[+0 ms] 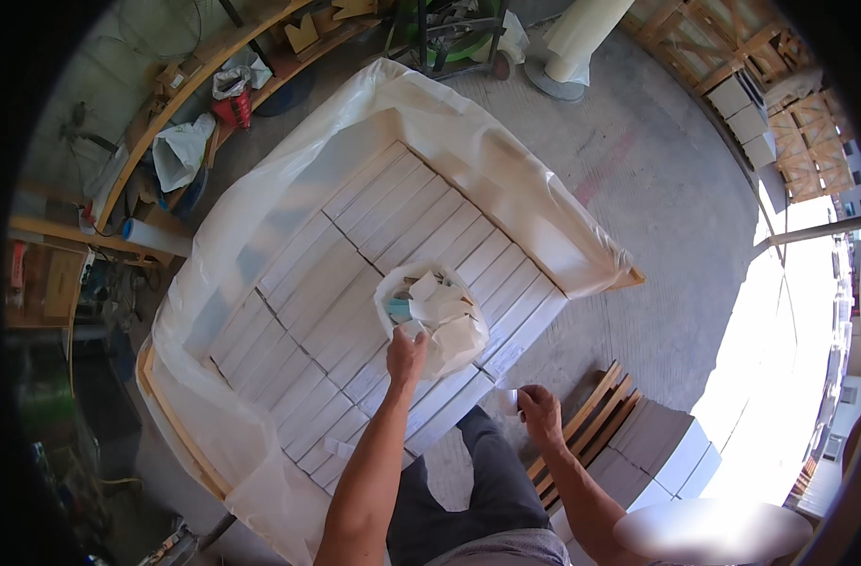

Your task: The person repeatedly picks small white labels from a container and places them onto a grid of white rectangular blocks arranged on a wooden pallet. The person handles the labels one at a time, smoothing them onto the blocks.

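A pallet stacked with flat white boxes point(355, 283) stands in front of me, lined with a large clear plastic sheet point(487, 151) folded down over its sides. On top of the boxes sits a clear plastic bag point(435, 316) filled with paper scraps. My left hand point(407, 354) grips the near rim of that bag. My right hand point(539, 410) hovers off the pallet's near right corner and pinches a small white scrap of paper point(509, 400).
A wooden pallet with grey and white boxes point(638, 453) lies at my right. A cluttered wooden shelf point(166, 123) runs along the left. A green wheeled cart point(449, 38) and a big paper roll point(581, 38) stand beyond the pallet on the concrete floor point(676, 217).
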The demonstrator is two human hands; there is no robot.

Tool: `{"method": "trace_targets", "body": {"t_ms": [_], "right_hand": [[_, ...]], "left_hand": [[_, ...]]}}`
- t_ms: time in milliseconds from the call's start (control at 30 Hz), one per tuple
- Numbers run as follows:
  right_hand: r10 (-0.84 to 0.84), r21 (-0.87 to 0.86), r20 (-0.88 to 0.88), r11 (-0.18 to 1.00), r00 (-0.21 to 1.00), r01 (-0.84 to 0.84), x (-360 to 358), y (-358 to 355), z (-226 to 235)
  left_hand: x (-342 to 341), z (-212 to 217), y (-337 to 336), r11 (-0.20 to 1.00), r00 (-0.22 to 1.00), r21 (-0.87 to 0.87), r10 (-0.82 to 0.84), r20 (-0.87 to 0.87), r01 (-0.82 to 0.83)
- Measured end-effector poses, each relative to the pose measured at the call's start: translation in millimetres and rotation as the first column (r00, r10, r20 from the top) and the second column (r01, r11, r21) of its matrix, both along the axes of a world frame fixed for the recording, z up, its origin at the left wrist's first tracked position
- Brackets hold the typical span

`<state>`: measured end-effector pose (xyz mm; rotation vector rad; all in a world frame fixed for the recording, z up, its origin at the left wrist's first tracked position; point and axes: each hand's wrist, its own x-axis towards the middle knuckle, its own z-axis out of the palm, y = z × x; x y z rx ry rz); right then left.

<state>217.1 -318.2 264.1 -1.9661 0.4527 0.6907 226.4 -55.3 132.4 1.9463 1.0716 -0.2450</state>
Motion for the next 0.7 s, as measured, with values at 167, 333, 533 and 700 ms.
{"method": "trace_targets", "body": {"t_ms": [167,333,533,700], "right_hand": [[0.324,-0.143,0.047,0.938,0.945,-0.315,-34,57,2],[0.485,-0.128,0.135,0.873,0.864,-0.471,-56,104,-14],[0.334,0.087,-0.033,0.940,0.942,-0.330,-65,163,-48],[0.262,0.134,-0.093,0.959,0.961,-0.248,-70,220,-113]], "left_hand": [[-59,78,-12,0.923,0.991,-0.375,-0.115,-0.063,0.084],[-156,63,-6,0.833,0.985,-0.554,-0.079,-0.152,-0.019],[-197,58,30,0.678,0.928,-0.640,0.323,-0.183,-0.362],[-204,0,73,0.605,0.825,-0.611,0.545,-0.149,-0.510]]}}
